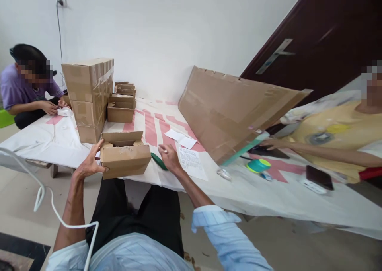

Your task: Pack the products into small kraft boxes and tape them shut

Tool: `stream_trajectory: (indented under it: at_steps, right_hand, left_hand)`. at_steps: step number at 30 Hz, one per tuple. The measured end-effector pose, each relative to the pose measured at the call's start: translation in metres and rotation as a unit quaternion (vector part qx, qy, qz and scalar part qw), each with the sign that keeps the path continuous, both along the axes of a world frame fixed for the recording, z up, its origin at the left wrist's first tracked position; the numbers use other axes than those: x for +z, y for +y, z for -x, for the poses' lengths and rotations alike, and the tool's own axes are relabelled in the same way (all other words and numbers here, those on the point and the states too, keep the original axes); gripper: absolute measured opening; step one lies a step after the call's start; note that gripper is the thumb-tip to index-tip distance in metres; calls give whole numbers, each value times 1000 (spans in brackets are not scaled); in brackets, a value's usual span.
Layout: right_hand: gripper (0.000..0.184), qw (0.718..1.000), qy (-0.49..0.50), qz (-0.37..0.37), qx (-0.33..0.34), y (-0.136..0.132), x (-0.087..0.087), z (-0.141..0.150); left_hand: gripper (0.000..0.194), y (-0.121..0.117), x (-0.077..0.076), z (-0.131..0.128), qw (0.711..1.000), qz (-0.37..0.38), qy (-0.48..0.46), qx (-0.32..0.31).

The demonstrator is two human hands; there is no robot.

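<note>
My left hand (92,159) grips the left end of a small open cardboard box (127,159), thumb on the near wall and fingers at the back corner. The box sits at the table's front edge with its flap raised. My right hand (169,158) is over the table to the right of the box, its fingers curled together. A small pale spot shows at those fingers, too small to name. Beside the right hand lies a dark green object (158,161), partly hidden. A white sheet (192,162) printed with rows of round shapes lies just right of that hand.
Stacked taped boxes (89,100) stand left, with more open boxes (121,108) behind. A large cardboard panel (229,112) leans at right. A teal tape roll (258,166) and a phone (319,177) lie beyond it. People sit at both sides. A white cable (71,225) crosses lower left.
</note>
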State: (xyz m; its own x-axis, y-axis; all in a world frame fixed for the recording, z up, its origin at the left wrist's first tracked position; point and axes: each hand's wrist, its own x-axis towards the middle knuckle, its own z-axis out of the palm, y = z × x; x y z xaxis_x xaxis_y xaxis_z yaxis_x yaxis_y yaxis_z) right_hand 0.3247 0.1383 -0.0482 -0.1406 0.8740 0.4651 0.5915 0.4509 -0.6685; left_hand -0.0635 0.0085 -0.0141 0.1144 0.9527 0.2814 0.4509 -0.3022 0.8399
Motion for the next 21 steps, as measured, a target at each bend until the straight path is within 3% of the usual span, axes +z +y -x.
stream_trajectory:
  at_steps: [3, 5, 8, 11, 15, 21]
  right_hand:
    - [37, 988, -36, -106, 111, -2, 40, 22]
    - [31, 969, -81, -136, 189, -10, 62, 36]
    - [23, 950, -124, -159, 239, -32, 80, 49]
    - [16, 938, -135, -226, 226, -61, 79, 49]
    - [13, 899, -185, -324, 229, -96, 59, 42]
    - [15, 904, -187, -323, 206, -107, 35, 42]
  left_hand:
    - [127, 4, 0, 0, 1000, 14, -16, -13]
    - [126, 6, 0, 0, 999, 16, -25, -18]
    - [124, 7, -2, -1, 999, 16, -36, -13]
    - [120, 6, -4, -2, 999, 15, -38, -1]
    - [121, 5, -2, -6, 999, 10, -42, -2]
    - [121, 1, 2, -4, 994, 34, -95, -38]
